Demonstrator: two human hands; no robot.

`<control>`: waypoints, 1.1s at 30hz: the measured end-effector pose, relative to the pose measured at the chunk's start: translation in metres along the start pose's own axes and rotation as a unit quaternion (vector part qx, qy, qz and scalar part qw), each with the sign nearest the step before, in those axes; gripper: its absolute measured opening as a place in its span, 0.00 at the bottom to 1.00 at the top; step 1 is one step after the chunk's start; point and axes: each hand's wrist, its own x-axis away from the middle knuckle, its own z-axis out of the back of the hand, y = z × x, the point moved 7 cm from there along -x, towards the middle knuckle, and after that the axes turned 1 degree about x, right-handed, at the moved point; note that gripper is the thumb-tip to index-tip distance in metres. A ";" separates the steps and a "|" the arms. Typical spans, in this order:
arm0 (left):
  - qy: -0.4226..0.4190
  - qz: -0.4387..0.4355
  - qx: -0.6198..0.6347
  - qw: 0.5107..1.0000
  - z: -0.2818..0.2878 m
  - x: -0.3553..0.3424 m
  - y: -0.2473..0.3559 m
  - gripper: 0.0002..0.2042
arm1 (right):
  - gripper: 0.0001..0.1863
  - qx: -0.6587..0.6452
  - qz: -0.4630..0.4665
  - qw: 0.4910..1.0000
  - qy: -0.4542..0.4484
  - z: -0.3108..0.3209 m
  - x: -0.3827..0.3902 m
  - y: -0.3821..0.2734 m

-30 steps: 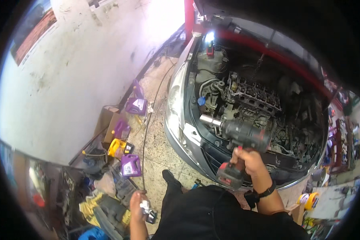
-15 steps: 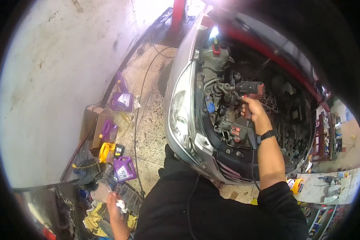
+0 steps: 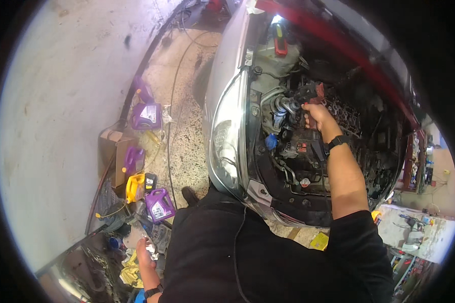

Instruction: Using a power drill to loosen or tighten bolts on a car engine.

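My right hand [image 3: 316, 117] is closed round the handle of a dark impact wrench with red parts [image 3: 316, 92], inside the open engine bay of a silver car. The wrench's head lies close to shiny metal engine parts [image 3: 284, 106] at the left side of the engine; whether it touches them I cannot tell. Below that hand, the wrench's lower end blends into the dark parts. Low on the left, away from the car, my left hand [image 3: 144, 253] is closed on a crumpled white piece [image 3: 151, 249], perhaps paper or cloth.
A lit work light [image 3: 280, 44] stands at the bay's far left corner. Purple jugs [image 3: 160, 205], a yellow jug [image 3: 135, 188] and a cardboard box [image 3: 111, 156] line the floor by the wall. A dark cable [image 3: 171, 126] runs along the floor. Right of the car is a cluttered bench [image 3: 414, 230].
The view has shifted over the engine bay. My right hand has brought the impact wrench slightly left, nearer the shiny metal parts. My left hand keeps the crumpled white piece at my side.
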 end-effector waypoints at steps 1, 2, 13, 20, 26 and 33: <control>-0.017 -0.004 -0.010 1.000 -0.008 -0.005 0.005 0.10 | 0.11 0.014 -0.005 1.000 0.003 -0.002 -0.001 -0.001; -0.035 -0.008 -0.020 0.999 -0.015 -0.011 0.009 0.10 | 0.11 0.028 -0.010 1.000 0.007 -0.004 -0.003 -0.003; -0.098 -0.030 -0.044 0.994 -0.109 -0.034 0.095 0.06 | 0.08 0.103 -0.067 0.992 0.010 -0.006 -0.021 -0.014; -0.100 -0.013 -0.074 0.992 -0.094 -0.056 0.085 0.07 | 0.08 0.120 -0.065 0.991 0.011 -0.009 -0.023 -0.012; -0.084 -0.008 -0.073 0.994 -0.088 -0.059 0.084 0.05 | 0.08 0.136 -0.069 0.988 0.008 -0.008 -0.020 -0.015; -0.082 0.003 -0.072 0.994 -0.083 -0.065 0.078 0.05 | 0.09 0.157 -0.070 0.985 0.012 -0.011 -0.020 -0.017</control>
